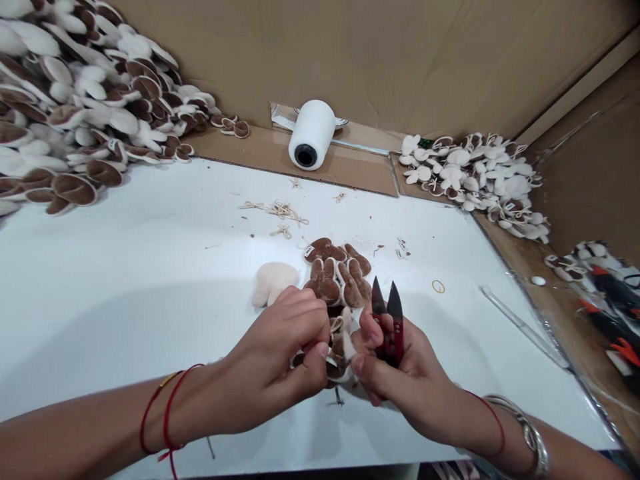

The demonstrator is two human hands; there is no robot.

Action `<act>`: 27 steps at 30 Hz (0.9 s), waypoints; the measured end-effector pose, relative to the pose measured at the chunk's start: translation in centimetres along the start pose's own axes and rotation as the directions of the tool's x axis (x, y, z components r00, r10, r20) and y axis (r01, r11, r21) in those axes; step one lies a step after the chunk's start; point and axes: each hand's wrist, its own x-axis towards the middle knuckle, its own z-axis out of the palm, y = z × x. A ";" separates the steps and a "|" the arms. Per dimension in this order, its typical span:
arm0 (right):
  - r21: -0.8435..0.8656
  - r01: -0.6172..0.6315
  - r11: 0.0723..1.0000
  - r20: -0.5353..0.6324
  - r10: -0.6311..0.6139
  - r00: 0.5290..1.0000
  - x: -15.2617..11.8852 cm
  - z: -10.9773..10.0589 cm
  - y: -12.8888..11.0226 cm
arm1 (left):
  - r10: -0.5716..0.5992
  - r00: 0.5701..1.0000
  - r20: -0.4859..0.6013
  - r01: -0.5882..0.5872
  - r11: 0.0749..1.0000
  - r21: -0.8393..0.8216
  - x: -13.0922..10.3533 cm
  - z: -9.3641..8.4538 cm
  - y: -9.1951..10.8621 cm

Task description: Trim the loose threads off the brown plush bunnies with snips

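My left hand (275, 360) is closed, its thumb and fingertips pinched at the left side of a small brown-and-cream plush piece (345, 340). A thin cream cord bow (337, 325) shows on that piece; much of the rest is hidden behind my fingers. Red-handled thread snips (395, 307) lie in my right hand (415, 387), blades apart and pointing away from me. The thumb and fingers of that same hand meet at the plush piece's right edge. Just beyond lie several brown bunny-shaped plush pieces (325, 280), and a cream plush piece (274, 280) rests to their left.
Loose cord bows (283, 211) and thread scraps dot the white table (150, 267). Big plush piles stand at back left (90, 113) and back right (465, 167). A white thread cone (315, 133) lies against the cardboard wall (375, 60). A rubber band (438, 287) sits right.
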 end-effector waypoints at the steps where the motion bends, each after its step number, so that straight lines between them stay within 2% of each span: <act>1: -0.004 0.005 1.000 0.002 -0.005 1.000 0.0 0.0 0.0 | 0.007 1.000 -0.001 -0.007 1.000 0.001 0.0 0.0 0.0; 6: -0.053 0.029 0.998 -0.019 -0.030 0.999 0.1 0.0 0.0 | 0.039 0.999 0.000 -0.039 0.999 0.006 -0.2 0.2 -0.3; 13: -0.157 0.001 0.988 -0.023 -0.004 1.000 0.2 0.0 -0.2 | 0.064 0.998 0.029 -0.064 0.998 0.003 -0.4 0.3 -0.6; 19: -0.068 -0.100 0.993 0.002 0.100 0.995 0.4 0.0 0.1 | 0.072 0.994 0.083 -0.075 0.997 0.036 -0.3 0.3 -0.5; 24: -0.032 -0.102 0.994 0.040 0.103 0.994 0.4 -0.3 -0.2 | 0.022 0.997 0.071 -0.022 1.000 -0.010 -0.2 0.3 -0.4; 27: -0.040 -0.095 0.995 0.019 0.096 0.995 0.3 -0.4 -0.2 | 0.025 0.998 0.065 -0.022 0.999 -0.049 -0.3 0.3 -0.4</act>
